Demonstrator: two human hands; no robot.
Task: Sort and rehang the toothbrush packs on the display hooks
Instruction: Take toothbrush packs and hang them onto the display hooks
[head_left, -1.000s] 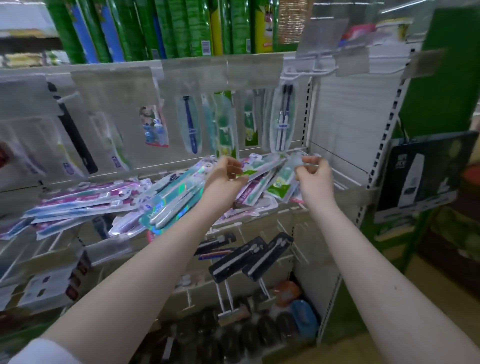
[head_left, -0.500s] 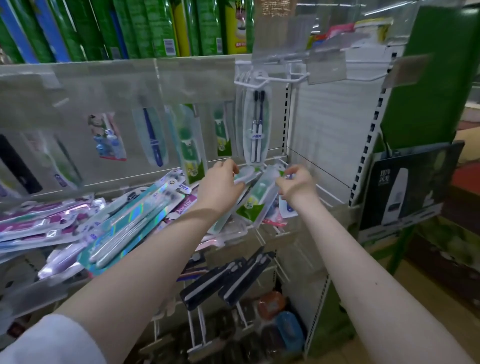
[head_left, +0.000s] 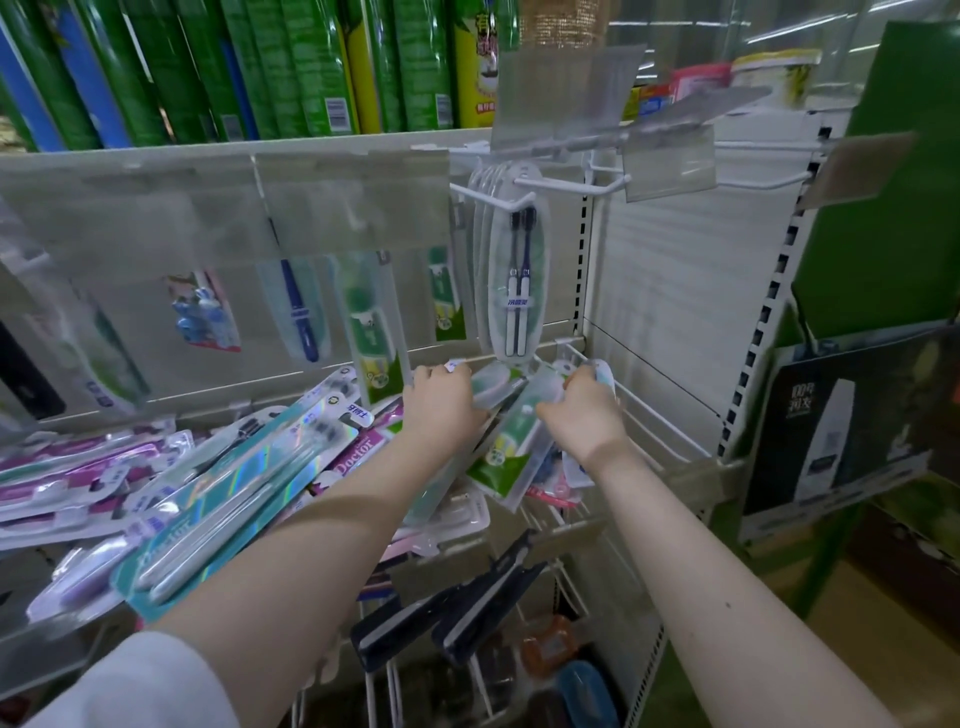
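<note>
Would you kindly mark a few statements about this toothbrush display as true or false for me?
1. The left hand and right hand both grip loose packs over the wire shelf. True.
2. The oval twin-brush packs hang on a white hook above the hands. True.
3. The teal holographic pack hangs from a hook. False: it lies in the pile beside the left arm.
4. The top shelf holds mostly red boxes. False: the boxes there are mostly green.
</note>
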